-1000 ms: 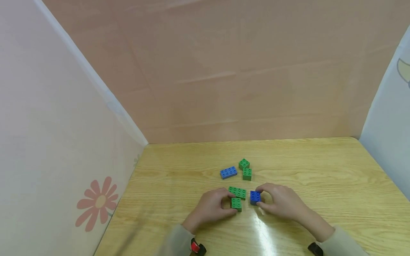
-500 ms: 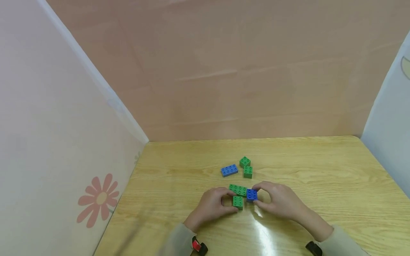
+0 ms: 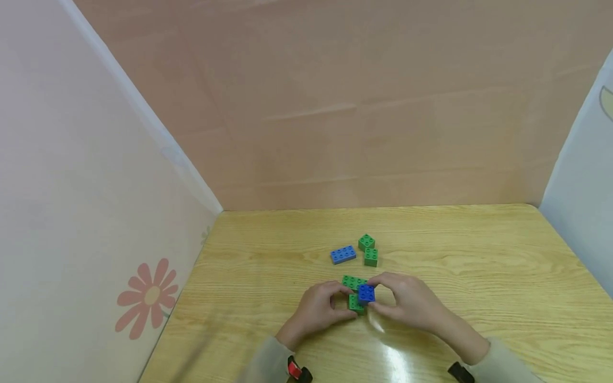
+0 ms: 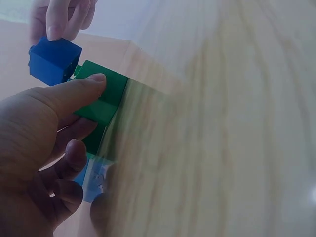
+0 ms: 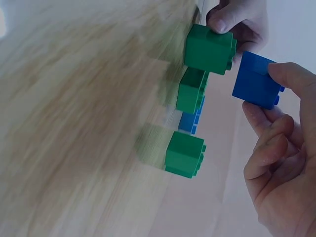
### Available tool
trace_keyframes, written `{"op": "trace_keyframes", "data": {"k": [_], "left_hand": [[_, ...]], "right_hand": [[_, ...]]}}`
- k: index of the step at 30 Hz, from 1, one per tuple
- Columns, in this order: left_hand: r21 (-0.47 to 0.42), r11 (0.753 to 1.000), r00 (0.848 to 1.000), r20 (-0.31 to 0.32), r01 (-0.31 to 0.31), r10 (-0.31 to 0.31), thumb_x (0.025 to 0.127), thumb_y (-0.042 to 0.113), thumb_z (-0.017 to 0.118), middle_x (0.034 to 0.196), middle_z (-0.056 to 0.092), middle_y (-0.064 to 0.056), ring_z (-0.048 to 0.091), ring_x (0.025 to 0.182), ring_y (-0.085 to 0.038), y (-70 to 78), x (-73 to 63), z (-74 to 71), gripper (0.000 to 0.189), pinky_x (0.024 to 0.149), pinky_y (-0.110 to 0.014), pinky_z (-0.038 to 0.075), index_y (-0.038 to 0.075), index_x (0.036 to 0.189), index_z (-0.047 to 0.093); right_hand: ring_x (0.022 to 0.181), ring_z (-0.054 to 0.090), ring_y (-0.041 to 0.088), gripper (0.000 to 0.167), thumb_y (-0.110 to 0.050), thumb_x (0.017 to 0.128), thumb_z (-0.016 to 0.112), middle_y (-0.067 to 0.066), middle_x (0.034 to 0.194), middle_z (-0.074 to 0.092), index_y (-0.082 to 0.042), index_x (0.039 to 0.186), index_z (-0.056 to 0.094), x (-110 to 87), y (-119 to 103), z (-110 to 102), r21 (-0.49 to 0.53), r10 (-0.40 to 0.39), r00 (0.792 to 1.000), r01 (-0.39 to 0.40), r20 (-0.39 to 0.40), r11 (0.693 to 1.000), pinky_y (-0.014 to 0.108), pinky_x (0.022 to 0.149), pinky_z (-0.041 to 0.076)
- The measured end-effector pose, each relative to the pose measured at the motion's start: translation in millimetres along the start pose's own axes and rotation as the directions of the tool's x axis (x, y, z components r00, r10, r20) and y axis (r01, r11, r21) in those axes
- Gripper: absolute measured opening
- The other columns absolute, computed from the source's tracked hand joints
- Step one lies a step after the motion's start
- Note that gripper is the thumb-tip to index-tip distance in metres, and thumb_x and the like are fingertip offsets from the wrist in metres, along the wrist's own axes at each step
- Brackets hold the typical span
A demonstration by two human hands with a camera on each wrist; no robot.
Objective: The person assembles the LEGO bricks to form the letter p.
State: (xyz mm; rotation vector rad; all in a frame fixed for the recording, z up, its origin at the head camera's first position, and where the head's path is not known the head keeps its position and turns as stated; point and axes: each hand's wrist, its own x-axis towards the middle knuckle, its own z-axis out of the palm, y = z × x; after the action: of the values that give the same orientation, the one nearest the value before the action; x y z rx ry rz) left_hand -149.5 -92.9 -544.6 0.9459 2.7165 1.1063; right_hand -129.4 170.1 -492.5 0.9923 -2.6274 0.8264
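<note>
Lower centre of frame: my right hand (image 3: pixel 407 300) pinches the dark-blue square studded plastic brick (image 3: pixel 366 293), raised just above and right of the green square studded plastic brick (image 3: pixel 353 303) my left hand (image 3: pixel 317 307) grips.

It is a screened-off tabletop setting, with a wood-grain table (image 3: pixel 460 255), creased brownish backdrop (image 3: pixel 335 106) and flower-printed side sheet (image 3: pixel 86 186).
</note>
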Motion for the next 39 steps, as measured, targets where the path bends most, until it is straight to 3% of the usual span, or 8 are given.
{"op": "trace_keyframes", "data": {"k": [16,31,39], "left_hand": [[-0.002,1.0,1.0,-0.015,-0.023,0.023,0.082,0.044,0.089,0.097,0.07,0.015,0.047,0.061,0.005,-3.6,1.2,2.2,0.041,0.055,-0.016,0.043,0.02,0.113,0.077],[0.009,1.0,0.999,-0.017,-0.027,0.027,0.083,0.045,0.088,0.097,0.07,0.015,0.047,0.063,0.005,-3.9,2.1,1.0,0.04,0.057,-0.016,0.043,0.019,0.112,0.078],[-0.001,1.0,1.0,-0.001,-0.012,0.012,0.083,0.044,0.088,0.096,0.069,0.018,0.047,0.063,0.005,-4.0,2.6,0.5,0.038,0.057,-0.016,0.043,0.021,0.112,0.078]], "right_hand": [[0.102,0.073,0.019,0.034,-0.028,0.087,0.086,-0.003,0.113,0.075,-0.016,0.116,0.073,4.6,-5,10,0.034,-0.005,1.0,0.005,0.021,0.999,0.042,0.084,0.06],[0.099,0.073,0.018,0.033,-0.03,0.086,0.086,-0.003,0.111,0.075,-0.017,0.114,0.074,6.7,-3,14,0.006,0.002,0.999,-0.003,0.046,1.0,0.04,0.08,0.06],[0.094,0.074,0.018,0.032,-0.027,0.085,0.087,-0.001,0.105,0.077,-0.011,0.11,0.076,12.4,-4,11,-0.003,-0.05,0.997,0.05,0.051,0.999,0.039,0.078,0.061]]}}
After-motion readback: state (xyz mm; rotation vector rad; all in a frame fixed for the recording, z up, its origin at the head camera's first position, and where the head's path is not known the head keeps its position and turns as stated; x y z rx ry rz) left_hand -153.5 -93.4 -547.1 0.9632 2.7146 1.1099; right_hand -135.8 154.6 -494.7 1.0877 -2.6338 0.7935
